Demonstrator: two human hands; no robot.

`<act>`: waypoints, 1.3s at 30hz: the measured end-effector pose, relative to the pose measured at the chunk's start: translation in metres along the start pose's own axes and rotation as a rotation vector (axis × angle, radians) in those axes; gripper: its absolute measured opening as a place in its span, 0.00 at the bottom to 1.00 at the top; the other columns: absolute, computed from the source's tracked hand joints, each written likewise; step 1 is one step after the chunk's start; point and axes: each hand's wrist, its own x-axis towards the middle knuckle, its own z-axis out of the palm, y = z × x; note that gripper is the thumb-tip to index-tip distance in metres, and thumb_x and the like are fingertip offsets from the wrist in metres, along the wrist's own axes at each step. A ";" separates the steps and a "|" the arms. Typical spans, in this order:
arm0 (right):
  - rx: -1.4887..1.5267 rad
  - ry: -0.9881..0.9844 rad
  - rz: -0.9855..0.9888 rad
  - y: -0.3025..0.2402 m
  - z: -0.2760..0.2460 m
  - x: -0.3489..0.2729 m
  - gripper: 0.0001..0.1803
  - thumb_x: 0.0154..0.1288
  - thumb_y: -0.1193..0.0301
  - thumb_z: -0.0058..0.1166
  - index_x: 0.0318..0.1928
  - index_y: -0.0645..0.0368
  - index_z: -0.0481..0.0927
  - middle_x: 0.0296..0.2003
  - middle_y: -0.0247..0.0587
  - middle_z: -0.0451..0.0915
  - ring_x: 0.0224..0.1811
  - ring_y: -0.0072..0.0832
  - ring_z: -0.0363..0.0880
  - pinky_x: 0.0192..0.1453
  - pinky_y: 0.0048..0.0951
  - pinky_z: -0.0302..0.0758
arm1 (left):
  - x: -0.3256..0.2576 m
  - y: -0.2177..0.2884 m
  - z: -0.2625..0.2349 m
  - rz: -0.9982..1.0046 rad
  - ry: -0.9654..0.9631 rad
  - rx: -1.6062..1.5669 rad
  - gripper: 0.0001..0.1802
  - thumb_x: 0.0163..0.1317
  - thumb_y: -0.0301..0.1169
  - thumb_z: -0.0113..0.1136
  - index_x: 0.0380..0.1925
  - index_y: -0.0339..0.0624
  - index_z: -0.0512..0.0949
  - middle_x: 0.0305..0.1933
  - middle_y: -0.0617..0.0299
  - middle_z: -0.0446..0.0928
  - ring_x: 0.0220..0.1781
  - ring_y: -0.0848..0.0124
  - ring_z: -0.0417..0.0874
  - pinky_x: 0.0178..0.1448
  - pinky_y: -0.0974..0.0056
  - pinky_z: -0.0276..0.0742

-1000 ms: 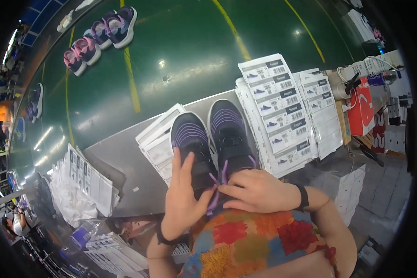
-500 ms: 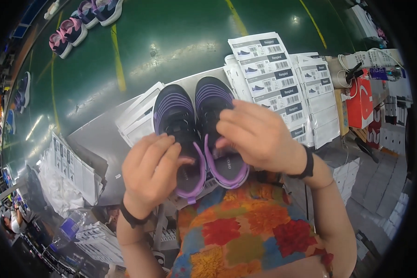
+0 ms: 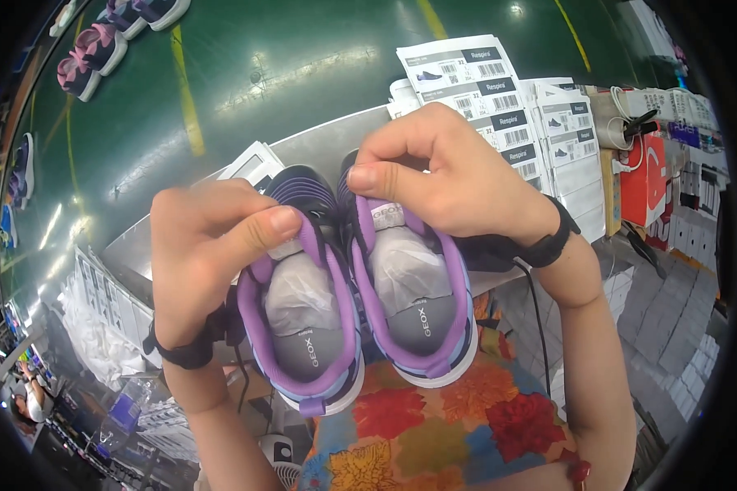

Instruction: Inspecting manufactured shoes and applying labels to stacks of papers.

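Note:
A pair of dark sneakers with purple linings sits side by side in front of me, toes pointing away and heels near my body. The left sneaker (image 3: 307, 356) and the right sneaker (image 3: 424, 327) each hold a wad of white tissue paper (image 3: 303, 295) behind the tongue. My left hand (image 3: 209, 254) pinches the left sneaker at its tongue, thumb on top. With thumb and bent fingers, my right hand (image 3: 458, 180) grips the right sneaker's tongue (image 3: 385, 214). Both toe ends are partly hidden by my hands.
Label sheets (image 3: 508, 106) lie stacked beyond my right hand, and more paper sheets (image 3: 254, 164) lie behind the left sneaker. A green surface (image 3: 295, 74) stretches ahead, with other shoes (image 3: 98, 49) at far left. A red box (image 3: 651, 180) stands at right.
The heels have come up closer to me, and the tissue wads now show inside the sneakers. My fingers moved from the shoe openings to the tongues. The whole view shifted slightly.

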 end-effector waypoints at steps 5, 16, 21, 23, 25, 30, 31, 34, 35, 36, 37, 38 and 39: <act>0.024 0.092 -0.044 0.003 0.008 -0.003 0.14 0.63 0.70 0.56 0.22 0.65 0.77 0.10 0.39 0.65 0.13 0.23 0.63 0.19 0.30 0.59 | -0.003 -0.004 0.006 0.009 0.022 -0.008 0.09 0.51 0.29 0.69 0.23 0.32 0.84 0.17 0.60 0.76 0.21 0.76 0.72 0.26 0.69 0.62; -0.477 0.353 -0.403 0.046 0.059 -0.113 0.21 0.48 0.71 0.67 0.46 0.56 0.79 0.48 0.45 0.77 0.39 0.41 0.80 0.42 0.36 0.80 | -0.097 -0.056 0.068 0.611 0.055 0.653 0.26 0.38 0.26 0.73 0.44 0.43 0.83 0.53 0.49 0.76 0.54 0.53 0.78 0.55 0.52 0.78; -0.562 0.220 -0.247 0.042 0.059 -0.110 0.34 0.49 0.76 0.63 0.61 0.57 0.72 0.60 0.63 0.69 0.46 0.49 0.81 0.42 0.36 0.81 | -0.088 -0.043 0.065 0.132 0.020 0.687 0.42 0.39 0.17 0.68 0.61 0.40 0.71 0.67 0.34 0.64 0.57 0.48 0.80 0.55 0.60 0.79; -0.539 0.193 -0.229 0.025 0.049 -0.102 0.33 0.48 0.79 0.59 0.59 0.60 0.73 0.53 0.69 0.74 0.38 0.50 0.83 0.36 0.35 0.81 | -0.082 -0.029 0.060 0.110 0.054 0.628 0.42 0.38 0.17 0.68 0.61 0.39 0.72 0.65 0.34 0.67 0.52 0.52 0.83 0.52 0.61 0.79; -0.458 0.219 -0.277 0.013 0.036 -0.095 0.31 0.45 0.81 0.56 0.56 0.63 0.74 0.41 0.69 0.79 0.27 0.50 0.82 0.30 0.36 0.79 | -0.074 -0.013 0.057 0.130 0.093 0.513 0.41 0.36 0.15 0.67 0.59 0.36 0.74 0.55 0.36 0.77 0.46 0.59 0.87 0.50 0.64 0.79; -0.438 0.218 -0.248 -0.019 0.010 -0.095 0.30 0.42 0.81 0.59 0.53 0.60 0.81 0.42 0.58 0.83 0.21 0.35 0.82 0.30 0.25 0.78 | -0.067 0.023 0.038 0.151 0.017 0.503 0.41 0.33 0.19 0.71 0.57 0.33 0.74 0.47 0.32 0.79 0.53 0.44 0.82 0.49 0.60 0.80; -0.444 0.228 -0.250 -0.024 0.008 -0.098 0.30 0.42 0.81 0.59 0.53 0.60 0.81 0.42 0.58 0.83 0.21 0.35 0.82 0.30 0.25 0.78 | -0.068 0.022 0.034 0.161 0.017 0.505 0.41 0.33 0.19 0.71 0.57 0.33 0.74 0.47 0.32 0.79 0.53 0.44 0.82 0.49 0.60 0.80; 0.179 0.319 -0.193 -0.025 0.005 -0.093 0.33 0.45 0.84 0.58 0.58 0.64 0.76 0.47 0.46 0.82 0.47 0.28 0.82 0.52 0.27 0.79 | -0.088 0.021 0.023 0.301 0.382 -0.159 0.38 0.44 0.17 0.60 0.61 0.25 0.68 0.56 0.40 0.76 0.51 0.57 0.83 0.57 0.61 0.79; 0.672 0.257 -0.113 -0.033 0.008 -0.081 0.37 0.47 0.84 0.60 0.62 0.65 0.69 0.53 0.44 0.77 0.53 0.30 0.79 0.58 0.30 0.77 | -0.095 0.007 0.025 0.401 0.760 -0.035 0.34 0.55 0.24 0.57 0.65 0.28 0.63 0.61 0.39 0.71 0.55 0.57 0.81 0.58 0.58 0.80; 0.842 0.280 -0.321 -0.007 0.014 -0.072 0.38 0.52 0.89 0.60 0.65 0.62 0.65 0.54 0.43 0.77 0.55 0.29 0.78 0.60 0.31 0.77 | -0.100 -0.001 0.017 0.423 0.755 -0.037 0.34 0.55 0.24 0.57 0.65 0.28 0.63 0.61 0.39 0.71 0.55 0.57 0.81 0.58 0.58 0.80; 0.836 0.283 -0.340 0.007 0.014 -0.066 0.38 0.52 0.89 0.60 0.65 0.62 0.65 0.54 0.43 0.77 0.55 0.29 0.78 0.60 0.31 0.77 | -0.102 -0.009 0.011 0.424 0.742 -0.089 0.33 0.56 0.25 0.57 0.63 0.28 0.64 0.59 0.40 0.72 0.53 0.58 0.81 0.56 0.58 0.80; 0.812 0.289 -0.332 0.015 0.015 -0.064 0.37 0.52 0.88 0.60 0.65 0.62 0.65 0.54 0.43 0.77 0.55 0.29 0.78 0.60 0.31 0.77 | -0.102 -0.014 0.007 0.423 0.727 -0.145 0.31 0.57 0.26 0.57 0.62 0.28 0.65 0.57 0.42 0.72 0.52 0.59 0.81 0.54 0.59 0.80; 0.788 0.316 -0.310 0.028 0.015 -0.068 0.36 0.53 0.87 0.59 0.65 0.63 0.65 0.54 0.43 0.77 0.55 0.30 0.78 0.60 0.31 0.77 | -0.095 -0.021 0.010 0.414 0.689 -0.211 0.30 0.57 0.28 0.57 0.60 0.29 0.66 0.55 0.43 0.73 0.50 0.59 0.81 0.52 0.60 0.80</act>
